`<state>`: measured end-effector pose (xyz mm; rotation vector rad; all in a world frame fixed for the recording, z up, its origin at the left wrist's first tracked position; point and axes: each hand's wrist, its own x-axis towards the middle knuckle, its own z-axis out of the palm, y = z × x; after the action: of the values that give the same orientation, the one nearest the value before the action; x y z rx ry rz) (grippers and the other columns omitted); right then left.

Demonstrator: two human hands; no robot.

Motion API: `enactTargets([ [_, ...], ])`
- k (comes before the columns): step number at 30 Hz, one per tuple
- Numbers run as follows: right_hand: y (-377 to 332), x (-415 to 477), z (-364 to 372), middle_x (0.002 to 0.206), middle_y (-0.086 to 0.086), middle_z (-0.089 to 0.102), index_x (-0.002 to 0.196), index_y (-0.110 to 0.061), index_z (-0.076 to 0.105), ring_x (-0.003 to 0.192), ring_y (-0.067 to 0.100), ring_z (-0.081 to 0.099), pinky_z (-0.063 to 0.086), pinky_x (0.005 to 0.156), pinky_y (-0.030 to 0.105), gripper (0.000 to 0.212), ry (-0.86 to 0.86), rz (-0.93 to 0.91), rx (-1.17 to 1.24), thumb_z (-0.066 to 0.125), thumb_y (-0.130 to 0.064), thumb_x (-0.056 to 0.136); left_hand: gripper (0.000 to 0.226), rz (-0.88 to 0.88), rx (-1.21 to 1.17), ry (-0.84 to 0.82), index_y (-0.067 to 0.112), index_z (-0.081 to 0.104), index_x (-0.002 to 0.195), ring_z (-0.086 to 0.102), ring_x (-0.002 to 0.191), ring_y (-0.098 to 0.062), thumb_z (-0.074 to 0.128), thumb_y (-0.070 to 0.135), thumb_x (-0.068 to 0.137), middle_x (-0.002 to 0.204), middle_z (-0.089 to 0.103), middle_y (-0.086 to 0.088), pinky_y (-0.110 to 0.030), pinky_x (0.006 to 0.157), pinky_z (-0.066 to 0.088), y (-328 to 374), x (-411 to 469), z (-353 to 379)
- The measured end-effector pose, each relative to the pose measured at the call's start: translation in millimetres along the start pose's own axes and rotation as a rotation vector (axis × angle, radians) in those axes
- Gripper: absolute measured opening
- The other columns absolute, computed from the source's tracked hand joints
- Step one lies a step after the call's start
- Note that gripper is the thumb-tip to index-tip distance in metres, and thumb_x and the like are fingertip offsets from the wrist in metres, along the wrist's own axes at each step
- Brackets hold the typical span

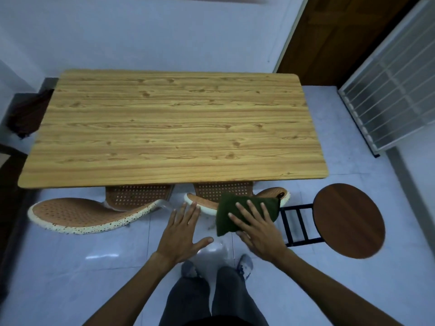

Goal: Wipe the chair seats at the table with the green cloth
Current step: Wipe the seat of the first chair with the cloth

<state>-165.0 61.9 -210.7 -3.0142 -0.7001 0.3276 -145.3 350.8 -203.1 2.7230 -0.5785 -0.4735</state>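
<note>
Two brown perforated chairs with speckled cream rims are pushed under the near edge of the wooden table (pixel 164 128); their backrests face me. My right hand (pixel 256 229) holds the dark green cloth (pixel 237 208) flat against the top of the right chair's backrest (pixel 270 192). My left hand (pixel 183 229) hovers with fingers spread, its fingertips at the left end of that backrest, holding nothing. The left chair (pixel 89 215) stands untouched. Both seats (pixel 138 194) are mostly hidden under the table.
A round dark-wood stool (pixel 348 220) with a black metal frame stands just right of the right chair. A white barred gate (pixel 395 95) and a brown door are at the far right. My legs and shoes are on the glossy tiled floor below.
</note>
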Motion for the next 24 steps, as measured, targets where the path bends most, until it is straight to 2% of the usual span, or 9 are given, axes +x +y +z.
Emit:
enactTargets([
  [2, 24.8, -13.9, -7.4, 0.166, 0.003, 0.009, 0.155, -0.043, 0.012, 0.151, 0.036, 0.006, 0.008, 0.114, 0.07, 0.056, 0.012, 0.066, -0.027, 0.027, -0.054, 0.103, 0.103, 0.0, 0.02, -0.011, 0.009, 0.024, 0.155, 0.01, 0.152, -0.032, 0.034, 0.084, 0.086, 0.163, 0.016, -0.011, -0.058, 0.119, 0.02, 1.0, 0.2, -0.7],
  [4, 38.2, -24.9, -17.5, 0.165, 0.007, 0.015, 0.152, -0.046, 0.026, 0.149, 0.042, 0.01, 0.007, 0.11, 0.075, 0.053, 0.038, 0.154, -0.047, 0.031, -0.057, 0.1, 0.103, 0.007, 0.037, -0.001, 0.011, 0.025, 0.155, 0.01, 0.151, -0.034, 0.034, 0.085, 0.085, 0.163, 0.018, -0.015, -0.058, 0.119, 0.017, 5.6, 1.5, -1.6],
  [6, 25.5, -26.5, -26.7, 0.163, 0.011, 0.019, 0.147, -0.043, 0.038, 0.147, 0.047, 0.013, 0.005, 0.11, 0.075, 0.052, 0.076, 0.323, 0.008, 0.034, -0.058, 0.098, 0.101, 0.016, 0.044, 0.004, 0.013, 0.026, 0.155, 0.01, 0.151, -0.035, 0.035, 0.085, 0.085, 0.162, 0.02, -0.018, -0.058, 0.119, 0.017, 12.6, 5.4, -2.2],
  [9, -18.9, 0.9, -28.9, 0.162, 0.019, 0.018, 0.154, -0.024, 0.029, 0.146, 0.048, 0.016, 0.009, 0.113, 0.068, 0.065, 0.141, 0.793, 0.31, 0.028, -0.058, 0.099, 0.099, 0.061, 0.031, 0.003, 0.015, 0.021, 0.157, 0.007, 0.152, -0.035, 0.035, 0.084, 0.086, 0.164, 0.016, -0.018, -0.058, 0.119, 0.018, 24.3, 14.6, 1.1],
  [11, -37.2, 25.0, -21.2, 0.163, 0.022, 0.01, 0.156, -0.013, 0.019, 0.147, 0.047, 0.013, 0.019, 0.114, 0.067, 0.074, 0.173, 0.994, 0.537, 0.021, -0.059, 0.099, 0.099, 0.099, 0.02, -0.008, 0.015, 0.02, 0.157, 0.008, 0.152, -0.035, 0.035, 0.083, 0.087, 0.164, 0.014, -0.016, -0.06, 0.118, 0.02, 31.3, 22.5, 6.8],
  [15, -18.9, 39.3, -3.2, 0.164, 0.017, 0.011, 0.154, -0.009, 0.027, 0.148, 0.044, 0.011, 0.025, 0.113, 0.063, 0.066, 0.27, 1.072, 0.643, 0.028, -0.049, 0.102, 0.099, 0.13, 0.05, -0.055, 0.014, 0.02, 0.157, 0.012, 0.151, -0.037, 0.034, 0.083, 0.087, 0.164, 0.016, -0.018, -0.062, 0.115, 0.023, 34.7, 31.6, 14.7],
  [18, 9.1, 40.9, 6.2, 0.164, 0.017, 0.011, 0.153, -0.008, 0.031, 0.148, 0.045, 0.008, 0.022, 0.115, 0.063, 0.063, 0.329, 1.055, 0.618, 0.039, -0.041, 0.1, 0.097, 0.167, 0.08, -0.039, 0.013, 0.021, 0.157, 0.013, 0.15, -0.038, 0.038, 0.08, 0.088, 0.163, 0.016, -0.018, -0.06, 0.116, 0.022, 31.8, 36.1, 14.8],
  [21, 33.6, 47.3, 11.1, 0.164, 0.015, 0.008, 0.153, -0.004, 0.029, 0.148, 0.043, 0.002, 0.019, 0.116, 0.056, 0.063, 0.39, 1.064, 0.714, 0.051, -0.026, 0.098, 0.097, 0.196, 0.096, -0.033, 0.013, 0.02, 0.157, 0.011, 0.15, -0.04, 0.042, 0.078, 0.088, 0.164, 0.014, -0.019, -0.062, 0.116, 0.021, 33.4, 41.1, 14.9],
  [24, 56.4, 50.1, 9.1, 0.163, 0.017, 0.01, 0.152, -0.002, 0.029, 0.149, 0.04, 0.007, 0.019, 0.118, 0.051, 0.061, 0.393, 1.071, 0.785, 0.051, -0.017, 0.098, 0.099, 0.185, 0.113, -0.016, 0.013, 0.018, 0.157, 0.008, 0.15, -0.041, 0.044, 0.077, 0.087, 0.164, 0.011, -0.021, -0.063, 0.116, 0.019, 36.5, 42.1, 15.6],
])
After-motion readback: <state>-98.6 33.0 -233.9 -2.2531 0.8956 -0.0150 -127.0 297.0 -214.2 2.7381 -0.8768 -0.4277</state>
